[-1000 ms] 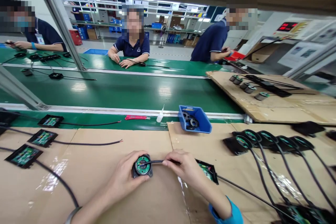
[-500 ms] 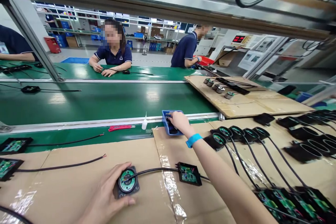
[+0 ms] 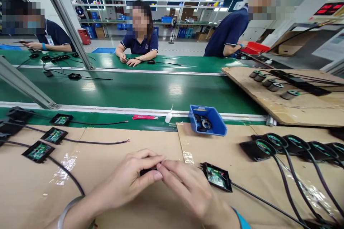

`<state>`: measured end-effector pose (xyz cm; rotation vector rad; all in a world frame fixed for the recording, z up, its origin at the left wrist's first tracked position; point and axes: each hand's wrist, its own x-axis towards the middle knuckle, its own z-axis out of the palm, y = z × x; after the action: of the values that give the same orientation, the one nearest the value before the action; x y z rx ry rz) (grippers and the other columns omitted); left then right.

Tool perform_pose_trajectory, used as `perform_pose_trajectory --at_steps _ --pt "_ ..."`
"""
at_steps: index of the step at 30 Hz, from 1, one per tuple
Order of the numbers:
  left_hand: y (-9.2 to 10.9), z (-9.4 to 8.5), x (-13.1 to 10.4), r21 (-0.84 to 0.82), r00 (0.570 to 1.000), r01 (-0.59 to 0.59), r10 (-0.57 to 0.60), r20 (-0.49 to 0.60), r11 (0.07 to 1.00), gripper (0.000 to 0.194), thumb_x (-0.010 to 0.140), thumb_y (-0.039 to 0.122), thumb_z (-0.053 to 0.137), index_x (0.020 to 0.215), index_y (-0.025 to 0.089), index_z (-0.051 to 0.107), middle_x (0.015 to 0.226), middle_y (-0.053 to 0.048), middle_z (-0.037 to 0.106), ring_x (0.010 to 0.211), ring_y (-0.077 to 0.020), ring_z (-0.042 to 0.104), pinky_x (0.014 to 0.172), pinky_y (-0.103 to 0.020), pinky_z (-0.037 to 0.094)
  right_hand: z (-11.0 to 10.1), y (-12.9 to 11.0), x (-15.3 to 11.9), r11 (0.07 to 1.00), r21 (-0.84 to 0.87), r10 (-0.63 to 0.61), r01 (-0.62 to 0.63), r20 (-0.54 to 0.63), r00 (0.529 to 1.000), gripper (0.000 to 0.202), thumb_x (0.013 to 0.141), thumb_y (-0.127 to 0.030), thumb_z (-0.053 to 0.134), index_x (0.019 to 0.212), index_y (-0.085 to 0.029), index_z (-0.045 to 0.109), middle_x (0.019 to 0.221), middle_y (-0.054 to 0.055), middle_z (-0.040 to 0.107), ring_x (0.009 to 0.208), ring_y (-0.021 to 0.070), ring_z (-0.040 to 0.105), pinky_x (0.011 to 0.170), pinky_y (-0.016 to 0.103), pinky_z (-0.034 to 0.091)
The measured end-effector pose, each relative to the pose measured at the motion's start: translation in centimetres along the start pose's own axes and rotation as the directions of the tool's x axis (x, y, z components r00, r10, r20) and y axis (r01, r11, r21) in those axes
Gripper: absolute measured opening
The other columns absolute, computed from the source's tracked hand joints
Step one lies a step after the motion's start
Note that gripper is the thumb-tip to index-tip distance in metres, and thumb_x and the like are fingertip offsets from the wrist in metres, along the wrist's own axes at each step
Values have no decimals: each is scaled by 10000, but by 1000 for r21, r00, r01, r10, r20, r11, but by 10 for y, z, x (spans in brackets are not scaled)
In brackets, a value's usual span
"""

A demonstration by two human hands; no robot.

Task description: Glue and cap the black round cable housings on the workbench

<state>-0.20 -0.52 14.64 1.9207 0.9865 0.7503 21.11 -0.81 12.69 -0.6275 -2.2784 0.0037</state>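
My left hand pinches one dark part, mostly hidden, above brown cardboard; my right hand meets it, fingers narrow, their hold unclear. One open black circuit box lies rightward, three similar boxes leftward. Bare cardboard separates my hands from one blue plastic bin overlapping the far edge.

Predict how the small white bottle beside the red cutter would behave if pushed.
The white bottle would probably tip easily: it stands upright on a small base. Its pale body looks like light plastic. The thin nozzle might bend if knocked.
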Motion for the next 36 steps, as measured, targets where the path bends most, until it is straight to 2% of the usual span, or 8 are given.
perform_pose_trajectory --at_steps 2,5,7,10,13,19,26,36 --pt "-1 0 -1 -15 1000 22 -22 2 1000 331 981 317 591 1308 337 645 1141 -23 715 1035 -185 685 906 -286 571 9 -6 -4 995 22 94 -94 -31 995 292 997 -119 435 1248 -139 581 1045 126 726 958 196 706 810 292 600" --pt "-18 2 -6 79 983 24 -9 -182 997 346 900 349 710 1235 267 678 1136 -52 717 1043 -213 688 909 -311 584 18 5 -16 947 4 322 -322 -3 947 253 993 -252 531 1227 -164 569 1088 126 697 1009 237 690 823 349 609" --pt "-33 5 -10 184 963 -18 67 -262 983 307 895 349 719 1177 235 680 1114 -67 720 1034 -216 695 906 -316 589 24 13 -26 909 -2 415 -416 58 908 215 989 -339 545 1144 -197 587 1015 94 700 927 245 697 743 366 614" --pt "-49 12 -15 294 944 -124 204 -260 948 225 941 328 661 1133 211 663 1111 -87 725 1029 -208 698 896 -304 591 32 17 -39 878 73 466 -473 90 880 93 1002 -283 520 1020 -231 595 887 38 691 797 198 686 662 310 587" --pt "-54 18 -17 369 932 -171 271 -239 914 181 964 308 625 1110 203 654 1161 -111 715 1056 -217 686 912 -330 591 38 15 -44 868 122 480 -481 44 876 98 999 -214 511 973 -236 604 853 26 675 758 174 664 648 283 558" --pt "-46 21 -17 469 924 -210 331 -192 858 133 982 250 589 1013 177 697 1141 -141 711 1016 -226 698 846 -333 627 39 16 -41 870 177 467 -461 7 884 133 964 -129 538 943 -229 623 811 31 665 720 163 644 638 277 539" --pt "-47 25 -16 515 905 -222 372 -208 828 163 969 279 610 1019 163 712 1096 -149 703 983 -227 671 787 -327 635 39 18 -44 871 197 461 -450 -12 887 144 934 -92 568 954 -219 634 802 27 672 711 162 640 646 292 538" --pt "-64 41 -23 558 865 -196 410 -290 807 153 938 284 660 1053 196 711 1117 -148 678 972 -245 652 764 -375 604 37 17 -41 869 211 462 -447 -29 886 181 920 -83 567 970 -234 652 788 25 676 693 162 643 616 299 535"
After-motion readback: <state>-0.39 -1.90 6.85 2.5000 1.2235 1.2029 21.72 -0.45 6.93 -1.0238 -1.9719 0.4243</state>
